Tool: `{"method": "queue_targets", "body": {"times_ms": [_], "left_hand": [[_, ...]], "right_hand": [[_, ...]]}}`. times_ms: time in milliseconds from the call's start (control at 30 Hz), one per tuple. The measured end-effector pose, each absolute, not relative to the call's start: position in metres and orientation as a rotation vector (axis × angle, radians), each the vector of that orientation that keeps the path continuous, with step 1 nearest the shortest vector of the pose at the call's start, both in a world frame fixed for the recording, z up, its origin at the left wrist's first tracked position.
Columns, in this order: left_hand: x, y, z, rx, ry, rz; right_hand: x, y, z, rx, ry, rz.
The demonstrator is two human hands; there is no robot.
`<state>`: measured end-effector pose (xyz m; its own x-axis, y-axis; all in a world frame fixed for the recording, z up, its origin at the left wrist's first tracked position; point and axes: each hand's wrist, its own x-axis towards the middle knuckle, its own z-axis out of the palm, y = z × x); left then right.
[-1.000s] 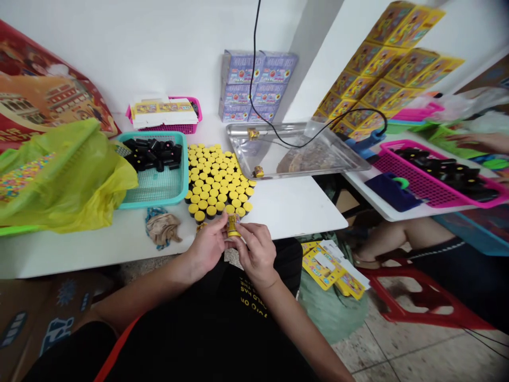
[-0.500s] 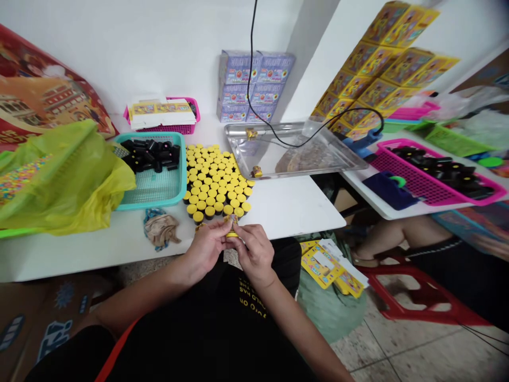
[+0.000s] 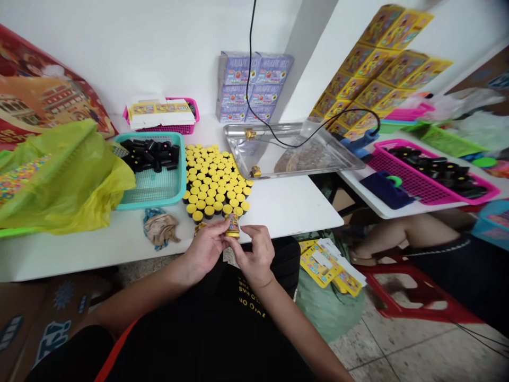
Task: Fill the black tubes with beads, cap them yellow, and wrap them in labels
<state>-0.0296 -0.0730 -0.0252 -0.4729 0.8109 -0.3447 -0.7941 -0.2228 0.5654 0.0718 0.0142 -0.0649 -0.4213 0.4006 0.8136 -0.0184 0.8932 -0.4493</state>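
My left hand (image 3: 205,245) pinches a small canister (image 3: 233,225) with a colourful printed wrapper, held upside down with its yellow lid at the bottom. My right hand (image 3: 257,254) is beside it on the right. Its index finger is lifted clear of the wrapper, and its thumb tip lies by the lid; whether it touches cannot be made out. Just beyond both hands, many black canisters with yellow lids (image 3: 214,181) stand packed together on the white table (image 3: 286,207). Another wrapped piece (image 3: 200,227) lies partly hidden behind my left fingers.
A turquoise basket (image 3: 159,200) of black canisters and a crumpled cloth (image 3: 162,229) sit to the left. A metal tray (image 3: 294,172) with two wrapped canisters lies behind. At right are a pink basket (image 3: 433,197), a blue heat gun (image 3: 360,142) and a seated person's leg (image 3: 401,233).
My right fingers have come off the canister and spread away to the right, so its printed side now shows. My left hand keeps its hold.
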Motion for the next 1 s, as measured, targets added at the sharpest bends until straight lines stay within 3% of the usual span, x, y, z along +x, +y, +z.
{"method": "queue_targets", "body": {"times_ms": [533,800,1000], "left_hand": [[-0.022,-0.066,-0.036,-0.017,0.931,2.041],[-0.03,-0.066,-0.029,-0.057,0.908,1.958],[-0.037,-0.069,-0.027,-0.007,0.901,1.871]], "right_hand": [[0.063,0.006,-0.069,-0.34,-2.021,0.267],[0.07,0.012,-0.064,-0.253,-2.084,0.219],[0.074,0.016,-0.064,-0.207,-2.049,0.404]]}}
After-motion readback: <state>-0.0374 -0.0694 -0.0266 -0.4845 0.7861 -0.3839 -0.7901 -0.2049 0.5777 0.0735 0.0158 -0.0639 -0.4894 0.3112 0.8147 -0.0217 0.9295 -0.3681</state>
